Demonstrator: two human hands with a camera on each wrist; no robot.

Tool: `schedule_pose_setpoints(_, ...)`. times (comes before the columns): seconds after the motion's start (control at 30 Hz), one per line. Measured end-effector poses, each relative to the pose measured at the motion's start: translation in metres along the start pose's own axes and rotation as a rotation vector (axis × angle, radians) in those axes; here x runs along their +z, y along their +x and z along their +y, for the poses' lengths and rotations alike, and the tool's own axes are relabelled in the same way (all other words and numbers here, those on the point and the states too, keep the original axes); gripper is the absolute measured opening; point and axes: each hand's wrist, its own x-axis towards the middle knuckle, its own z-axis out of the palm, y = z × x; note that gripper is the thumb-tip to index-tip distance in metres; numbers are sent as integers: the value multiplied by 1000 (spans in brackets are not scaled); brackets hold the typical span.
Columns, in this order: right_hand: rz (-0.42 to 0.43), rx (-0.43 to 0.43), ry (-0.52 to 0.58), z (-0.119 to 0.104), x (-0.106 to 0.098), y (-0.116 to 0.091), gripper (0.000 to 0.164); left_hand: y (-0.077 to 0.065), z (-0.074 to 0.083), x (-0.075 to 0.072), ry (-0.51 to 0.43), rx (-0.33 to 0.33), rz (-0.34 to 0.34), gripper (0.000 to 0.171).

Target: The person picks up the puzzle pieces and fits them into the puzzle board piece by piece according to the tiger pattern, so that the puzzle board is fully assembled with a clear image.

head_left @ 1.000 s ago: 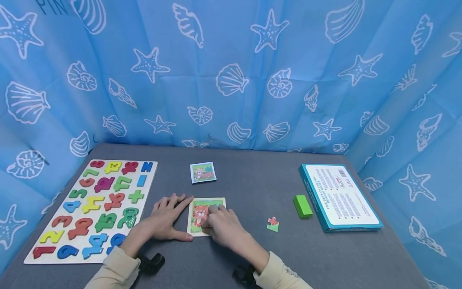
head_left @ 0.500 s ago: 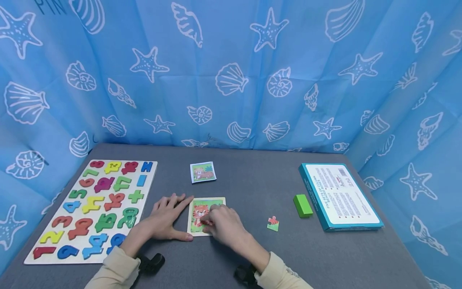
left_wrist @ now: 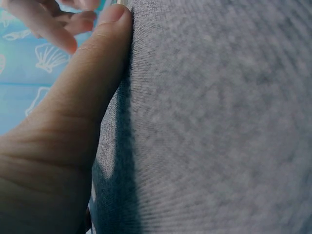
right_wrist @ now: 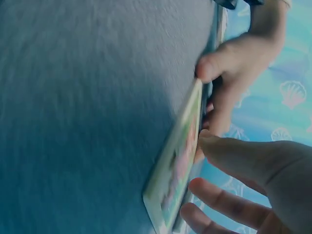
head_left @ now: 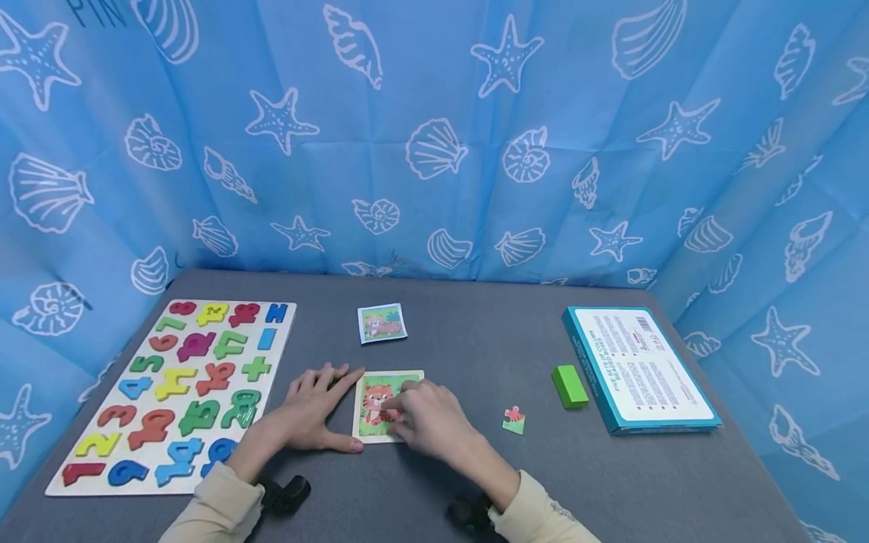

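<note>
In the head view, a small wooden jigsaw puzzle (head_left: 372, 430) with a tiger picture lies on the grey table. My left hand (head_left: 314, 407) is spread flat at its left side, with the index fingertip at the upper left corner and the thumb (left_wrist: 105, 46) at the lower left corner. Over the puzzle's right half is my right hand (head_left: 434, 418), which hides that part of the picture. Its fingertips press on the tiger picture, and in the right wrist view no loose piece shows between thumb and fingers. One loose jigsaw piece (head_left: 514, 420) lies to the right.
A small tiger picture card (head_left: 382, 324) lies behind the puzzle. On the left is a white number board (head_left: 152, 324) with colourful numerals. A green block (head_left: 569, 388) sits beside a teal-edged box (head_left: 641, 369) on the right. A blue shell-print curtain (head_left: 434, 211) hangs behind the table.
My right hand has shifted slightly to the right over the puzzle, and its fingers have straightened a little. The left hand, puzzle and loose piece have stayed in place.
</note>
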Motion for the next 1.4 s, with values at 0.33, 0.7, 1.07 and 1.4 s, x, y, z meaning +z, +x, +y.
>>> schedule_pose_setpoints(0.33,64,59,58,32,-23,-15,24,3,-5,4,-4,1,-4,118)
schedule_pose_setpoints(0.7,8,252,-10,72,-27,-40,45,4,-10,9,-12,-10,11,119)
schedule_pose_setpoints(1.07,-46,318,28,89,-26,-60,39,0,1,-1,-4,-12,-23,117)
schedule_pose_setpoints(1.4,-107,331,58,109,-43,-81,47,0,-2,-1,-3,-3,-14,117)
